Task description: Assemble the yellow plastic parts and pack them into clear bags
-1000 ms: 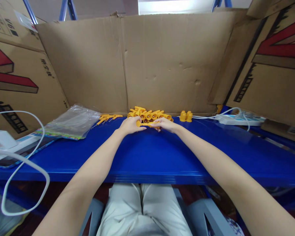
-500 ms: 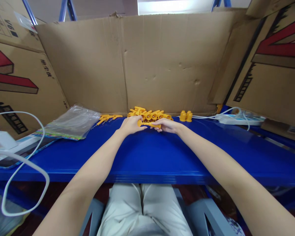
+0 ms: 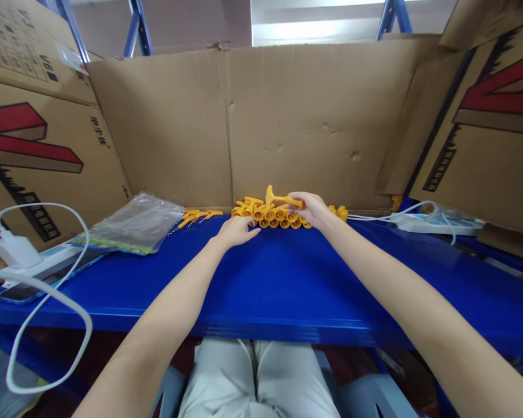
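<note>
In the head view, my right hand [image 3: 311, 206] holds a yellow corkscrew [image 3: 279, 198] by its right end, raised above a stacked pile. Its T-shaped handle points left; its metal spiral is not visible. The pile of yellow corkscrew parts [image 3: 272, 217] stands against the cardboard, with round open ends facing me and T-handles at the back. My left hand [image 3: 236, 231] is at the pile's left front corner, thumb apart from the fingers, with nothing visible in it. Farther left lie several loose yellow T-handles [image 3: 194, 217] with metal spirals.
Two yellow bell-shaped pieces [image 3: 340, 213] stand right of the pile, partly behind my right hand. A clear plastic bag [image 3: 135, 223] lies left on the blue table [image 3: 261, 284]. White power strips [image 3: 427, 223] and cables are at both sides. Cardboard walls [image 3: 331, 116] enclose the back.
Both hands were together on the yellow corkscrew before the pile. My left hand has let go, and my right hand has lifted the corkscrew above the pile. The view has tilted slightly up.
</note>
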A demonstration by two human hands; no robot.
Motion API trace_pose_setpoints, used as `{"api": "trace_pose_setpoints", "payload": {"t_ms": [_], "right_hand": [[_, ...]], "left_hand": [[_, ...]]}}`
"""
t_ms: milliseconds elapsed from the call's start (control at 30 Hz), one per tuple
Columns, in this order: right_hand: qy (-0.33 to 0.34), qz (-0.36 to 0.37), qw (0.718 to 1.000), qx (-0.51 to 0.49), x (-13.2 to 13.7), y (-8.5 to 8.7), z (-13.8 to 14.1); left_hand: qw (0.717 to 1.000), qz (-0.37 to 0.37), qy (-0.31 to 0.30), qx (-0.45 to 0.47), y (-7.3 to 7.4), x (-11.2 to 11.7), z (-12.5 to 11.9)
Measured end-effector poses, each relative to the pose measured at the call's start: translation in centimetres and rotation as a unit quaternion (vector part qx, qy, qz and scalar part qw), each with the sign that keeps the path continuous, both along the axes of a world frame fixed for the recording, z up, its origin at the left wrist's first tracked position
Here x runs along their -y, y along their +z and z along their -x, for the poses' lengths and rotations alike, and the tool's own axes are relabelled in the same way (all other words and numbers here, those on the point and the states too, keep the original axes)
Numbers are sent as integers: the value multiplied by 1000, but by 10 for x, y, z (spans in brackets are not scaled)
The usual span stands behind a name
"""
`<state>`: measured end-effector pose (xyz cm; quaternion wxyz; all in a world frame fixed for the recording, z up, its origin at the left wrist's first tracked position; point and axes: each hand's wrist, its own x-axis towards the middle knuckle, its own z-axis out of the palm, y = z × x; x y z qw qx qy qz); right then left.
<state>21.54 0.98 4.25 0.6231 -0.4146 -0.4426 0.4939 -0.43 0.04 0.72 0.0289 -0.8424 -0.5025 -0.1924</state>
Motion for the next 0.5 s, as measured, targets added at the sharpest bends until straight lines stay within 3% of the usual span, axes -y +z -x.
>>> {"api": "trace_pose_setpoints", "payload": {"t_ms": [100, 200, 267, 333, 433, 500], "right_hand": [[-61, -38, 997, 10, -18, 6, 6], [-141, -100, 976, 129, -37, 0, 17], [-190, -151, 935, 259, -46, -9, 26], [-213, -207, 875, 382, -51, -19, 35], [-191, -276, 791, 512, -55, -30, 50], [-166, -282, 749, 576, -54, -35, 59]], "left_hand": [[1000, 11, -1, -23, -2, -3, 1], [999, 15, -15, -26, -5, -4, 1], [999, 22, -23, -28, -5, -3, 1], [999, 28, -30, -29, -6, -3, 0], [998, 30, -40, -23, -7, -5, 1], [998, 29, -44, -20, -9, -7, 1]]}}
